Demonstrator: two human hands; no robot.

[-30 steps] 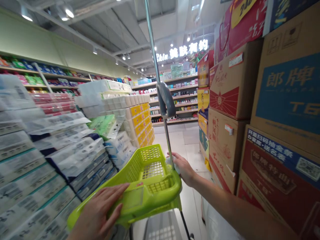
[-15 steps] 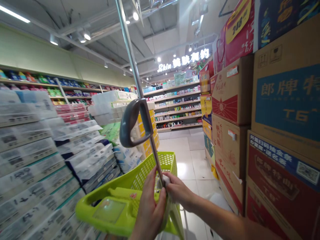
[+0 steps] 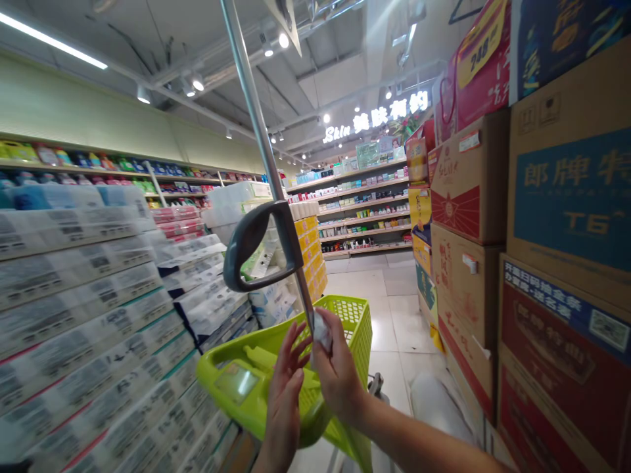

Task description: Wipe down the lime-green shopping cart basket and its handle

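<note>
A metal pole (image 3: 249, 92) with a grey loop handle (image 3: 290, 243) slants from the top of the view down to my hands. My right hand (image 3: 340, 371) is closed around a crumpled white piece, like a wipe or tissue (image 3: 322, 330), pressed against the lower pole. My left hand (image 3: 286, 387) is just left of the pole, palm turned inward, fingers apart and holding nothing. Behind both hands stands a lime-green shopping cart (image 3: 362, 332) with a clear panel on its handle end. The pole's lower end is hidden by my hands.
Stacked packs of paper goods (image 3: 83, 309) rise on the left. Cardboard cartons (image 3: 468, 282) are piled close on the right. Tiled floor (image 3: 389, 315) leads to a shelf of small products (image 3: 365, 210). A whitish rounded object (image 3: 438, 407) lies low near the cartons.
My left hand has come off the pole and its fingers have spread. The right hand stays at the pole, with more of the white piece showing. The view has turned slightly left.
</note>
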